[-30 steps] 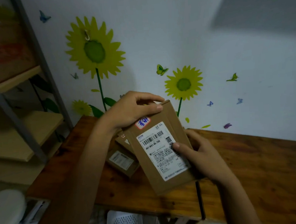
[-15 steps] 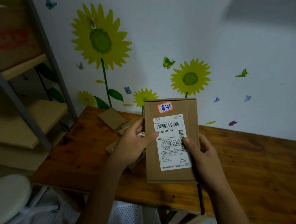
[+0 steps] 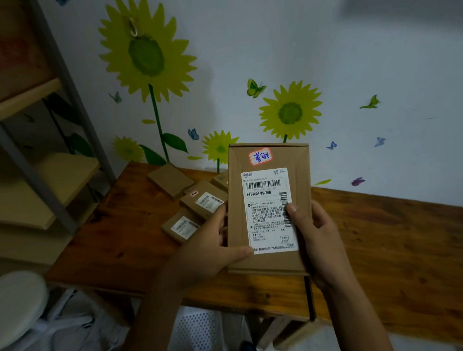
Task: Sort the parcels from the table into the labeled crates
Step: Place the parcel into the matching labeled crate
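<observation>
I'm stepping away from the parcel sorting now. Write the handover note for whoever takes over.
Left hand: grips the left edge of the held parcel, thumb on its front.
Right hand: grips the right edge, thumb on the shipping label.
The parcel is held upright above the wooden table, label and red-bordered sticker facing the camera.
Four more parcels lie on the table behind the left hand.
Done: one parcel picked up.
Left: put it in its crate, then sort the rest. No labeled crate can be made out in this view.
</observation>
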